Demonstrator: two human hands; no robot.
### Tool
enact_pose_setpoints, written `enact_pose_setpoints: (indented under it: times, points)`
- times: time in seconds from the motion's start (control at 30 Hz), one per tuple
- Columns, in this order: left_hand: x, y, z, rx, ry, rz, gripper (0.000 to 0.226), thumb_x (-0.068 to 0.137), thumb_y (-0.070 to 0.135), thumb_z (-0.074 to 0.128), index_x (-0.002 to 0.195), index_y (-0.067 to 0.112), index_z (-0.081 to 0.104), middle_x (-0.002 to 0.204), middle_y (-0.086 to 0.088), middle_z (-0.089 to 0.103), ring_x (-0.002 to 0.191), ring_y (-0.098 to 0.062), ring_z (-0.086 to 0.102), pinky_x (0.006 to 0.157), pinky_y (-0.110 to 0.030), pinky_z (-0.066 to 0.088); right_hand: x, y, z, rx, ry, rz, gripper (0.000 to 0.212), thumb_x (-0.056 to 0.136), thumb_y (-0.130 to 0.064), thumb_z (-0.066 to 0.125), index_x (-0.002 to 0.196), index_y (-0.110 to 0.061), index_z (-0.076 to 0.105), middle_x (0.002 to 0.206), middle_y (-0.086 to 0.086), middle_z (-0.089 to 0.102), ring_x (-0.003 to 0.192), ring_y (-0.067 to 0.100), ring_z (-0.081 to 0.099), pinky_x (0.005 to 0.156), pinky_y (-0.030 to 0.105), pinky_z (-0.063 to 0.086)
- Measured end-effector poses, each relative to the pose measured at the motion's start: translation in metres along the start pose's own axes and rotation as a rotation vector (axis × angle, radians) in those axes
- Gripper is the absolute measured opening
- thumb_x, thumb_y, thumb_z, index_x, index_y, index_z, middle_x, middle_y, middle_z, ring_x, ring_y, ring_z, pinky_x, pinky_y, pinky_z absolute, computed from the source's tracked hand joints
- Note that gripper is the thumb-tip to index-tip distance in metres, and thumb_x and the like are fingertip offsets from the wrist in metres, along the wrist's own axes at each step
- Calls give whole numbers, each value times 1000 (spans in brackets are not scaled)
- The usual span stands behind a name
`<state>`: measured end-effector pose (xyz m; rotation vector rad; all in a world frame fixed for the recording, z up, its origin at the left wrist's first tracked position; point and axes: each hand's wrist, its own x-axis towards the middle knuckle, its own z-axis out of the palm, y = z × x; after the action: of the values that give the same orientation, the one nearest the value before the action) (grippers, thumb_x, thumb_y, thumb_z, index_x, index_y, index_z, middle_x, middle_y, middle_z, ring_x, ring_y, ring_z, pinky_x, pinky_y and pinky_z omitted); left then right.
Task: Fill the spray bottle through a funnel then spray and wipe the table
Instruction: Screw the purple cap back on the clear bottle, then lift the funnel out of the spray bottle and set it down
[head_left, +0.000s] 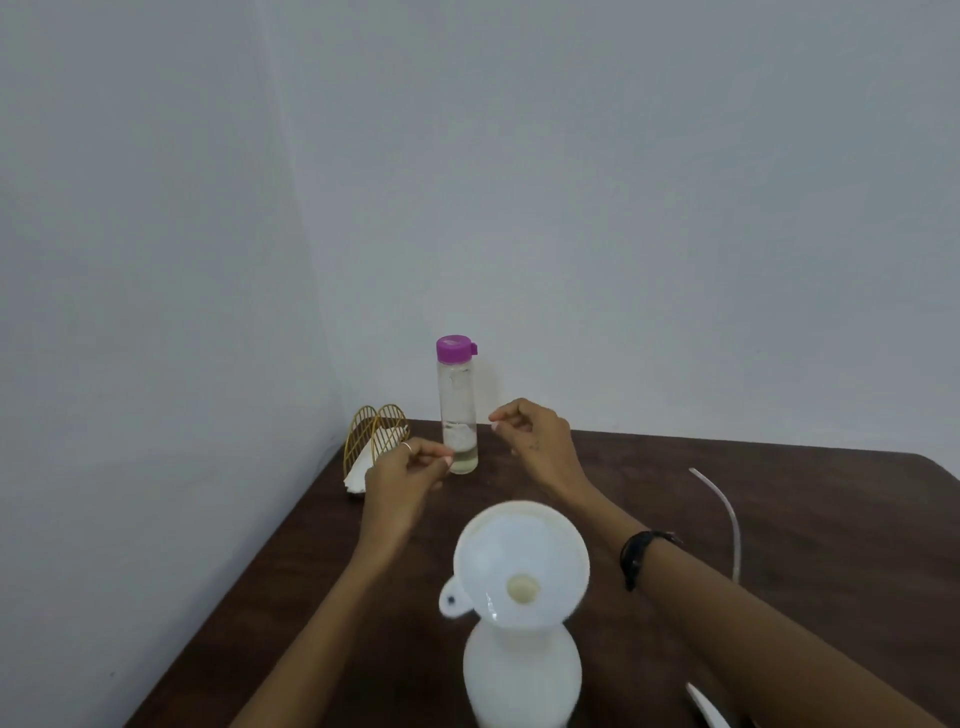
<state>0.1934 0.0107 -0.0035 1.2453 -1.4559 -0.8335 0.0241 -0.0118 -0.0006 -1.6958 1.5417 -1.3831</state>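
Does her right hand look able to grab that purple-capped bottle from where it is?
Probably yes. The right hand hovers just beside the purple-capped bottle, holding nothing, with nothing between them; the funnel sits nearer the person, out of the way.

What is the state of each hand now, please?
Left hand: loosely curled, holding nothing, beside the clear bottle.
Right hand: loosely curled, holding nothing.

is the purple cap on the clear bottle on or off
On. The purple cap sits on top of the upright clear bottle, with both hands beside the bottle, not on the cap.
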Motion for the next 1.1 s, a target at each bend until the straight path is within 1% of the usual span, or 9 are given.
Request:
enact_pose_setpoints:
  times: [0.17,0.3,0.37,0.5,0.63,0.77,0.87,1.0,1.1]
  points:
    - [-66,33,-26,-129,29,54,8,83,8,64,84,14,70,82,0,71,75,-5,67,69,-17,56,-59,-40,-35,120,-6,0,13,90,-16,58,96,-10,69,90,2,70,81,11,65,71,21,54]
    - [-110,38,-34,-228,-73,-51,14,86,8,61,92,16,70,89,2,72,80,-3,67,60,-11,51,-100,-52,-58,236,26,65,20,93,-19,54,99,-9,71,91,4,71,77,12,64,59,12,48]
    - [-124,37,-35,-215,-148,-89,21,86,7,61,93,26,67,96,7,71,89,-5,66,65,-14,52,-121,-55,-65,274,41,81,24,94,-21,53,100,-8,72,90,5,71,75,10,64,55,9,45]
    - [-137,43,-31,-215,-270,-119,45,78,7,70,113,31,54,109,11,62,101,-7,60,76,-17,51,-148,-61,-68,354,6,191,29,93,-32,54,100,-10,71,94,9,71,82,21,66,69,30,56]
    - [-143,53,-24,-225,-267,-2,79,71,9,76,131,40,37,110,16,58,103,-1,55,79,-13,45,-158,-68,-69,402,-68,252,37,91,-33,56,116,-8,64,107,14,67,83,25,65,73,35,56]
    - [-141,63,-23,-159,-193,67,62,73,14,76,125,33,50,122,10,54,110,-6,50,79,-11,45,-157,-76,-73,419,-88,195,34,91,-25,57,115,-1,64,106,18,68,82,23,66,78,34,58]
    - [-141,67,-24,-148,-184,41,59,74,15,75,127,25,54,117,12,55,104,-4,51,72,-8,46,-155,-79,-75,406,-56,185,32,92,-23,57,113,-1,66,99,18,70,73,17,66,75,30,58]
    - [-143,65,-24,-65,-222,-21,61,74,20,75,131,25,51,135,1,53,110,-9,48,87,-22,46,-157,-74,-69,362,-53,264,33,91,-23,58,114,0,64,98,17,69,70,17,66,74,29,59]
    - [-146,66,-24,-30,-182,-2,62,76,22,74,133,24,48,141,-2,47,122,-16,47,88,-23,40,-158,-74,-69,387,-41,275,33,91,-22,58,113,1,64,94,17,67,71,19,65,79,33,58]
